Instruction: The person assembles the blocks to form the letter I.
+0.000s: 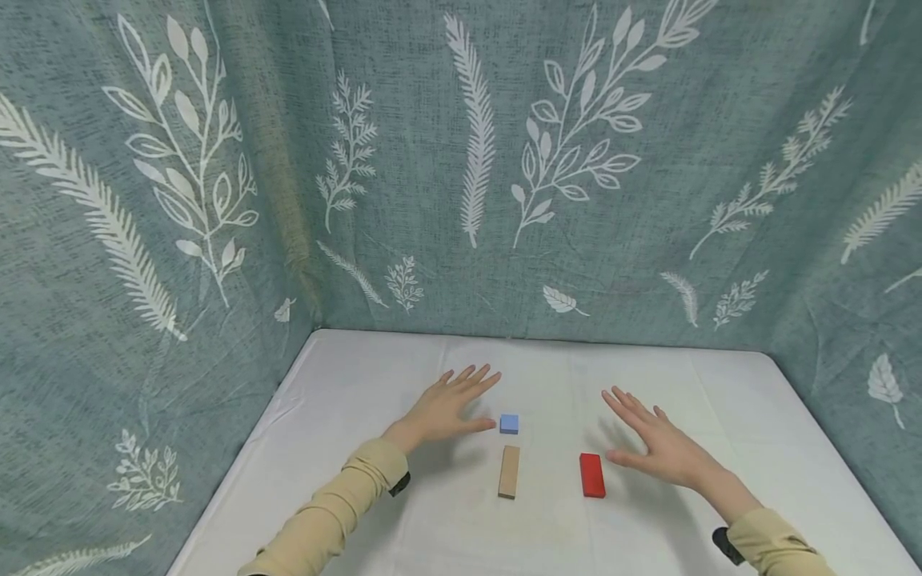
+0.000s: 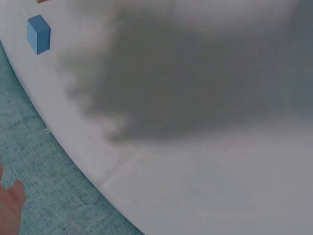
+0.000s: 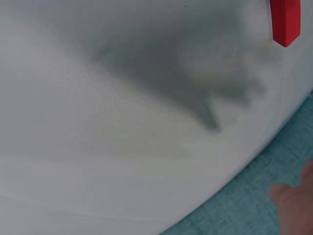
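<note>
Three blocks lie on the white table: a small blue block (image 1: 509,424), a long tan wooden block (image 1: 508,472) nearer the front, and a red block (image 1: 592,475) to its right. My left hand (image 1: 446,410) hovers over the table with fingers spread, its thumb tip just left of the blue block. To the right of the red block, my right hand (image 1: 659,446) is held above the table, fingers extended and holding nothing. The left wrist view shows the blue block (image 2: 38,35) beyond the hand's shadow; the right wrist view shows one end of the red block (image 3: 285,22).
The table (image 1: 547,536) is covered with a white cloth and has rounded back corners. A teal curtain (image 1: 418,200) with white leaf prints hangs behind it and along both sides. Dark straps (image 1: 727,546) sit at both wrists beside tan sleeves (image 1: 324,512).
</note>
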`<state>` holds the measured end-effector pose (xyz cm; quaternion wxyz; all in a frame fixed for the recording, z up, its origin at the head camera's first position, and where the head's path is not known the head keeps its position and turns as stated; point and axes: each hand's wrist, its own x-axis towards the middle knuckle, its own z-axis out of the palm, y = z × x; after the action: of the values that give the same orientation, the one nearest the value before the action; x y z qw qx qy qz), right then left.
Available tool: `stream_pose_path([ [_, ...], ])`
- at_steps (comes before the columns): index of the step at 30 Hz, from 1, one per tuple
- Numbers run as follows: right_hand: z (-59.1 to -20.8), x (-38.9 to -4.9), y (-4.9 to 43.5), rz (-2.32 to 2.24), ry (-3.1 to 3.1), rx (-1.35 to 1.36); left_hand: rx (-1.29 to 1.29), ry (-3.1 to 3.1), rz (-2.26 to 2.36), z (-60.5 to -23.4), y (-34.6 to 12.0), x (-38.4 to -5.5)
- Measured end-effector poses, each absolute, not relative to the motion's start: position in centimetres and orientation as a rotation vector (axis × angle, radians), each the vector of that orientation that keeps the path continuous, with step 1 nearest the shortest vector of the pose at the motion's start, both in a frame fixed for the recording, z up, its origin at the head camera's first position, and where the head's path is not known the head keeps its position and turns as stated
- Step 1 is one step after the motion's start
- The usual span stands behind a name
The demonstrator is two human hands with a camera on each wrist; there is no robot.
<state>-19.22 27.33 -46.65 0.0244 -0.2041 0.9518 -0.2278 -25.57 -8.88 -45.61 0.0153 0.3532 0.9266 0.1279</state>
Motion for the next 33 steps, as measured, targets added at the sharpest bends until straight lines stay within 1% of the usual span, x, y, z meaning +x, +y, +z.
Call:
stream_pose_path([
  [7,-46.8,-18.7,26.9,-0.701,2.922,-0.646,1.174,2.737,0.510,-46.0,-8.4,-25.2],
  [14,-47.1,-18.6,26.5,-0.690,2.899,-0.694,1.180,2.657,0.549,-46.4,-7.8,-24.7],
  [25,-48.0,-18.3,25.9,-0.683,2.825,-0.770,1.239,2.458,0.725,-48.1,-7.0,-23.8],
  [33,-48.9,-18.3,25.7,-0.684,2.793,-0.815,1.250,2.436,0.748,-49.4,-6.8,-23.3],
])
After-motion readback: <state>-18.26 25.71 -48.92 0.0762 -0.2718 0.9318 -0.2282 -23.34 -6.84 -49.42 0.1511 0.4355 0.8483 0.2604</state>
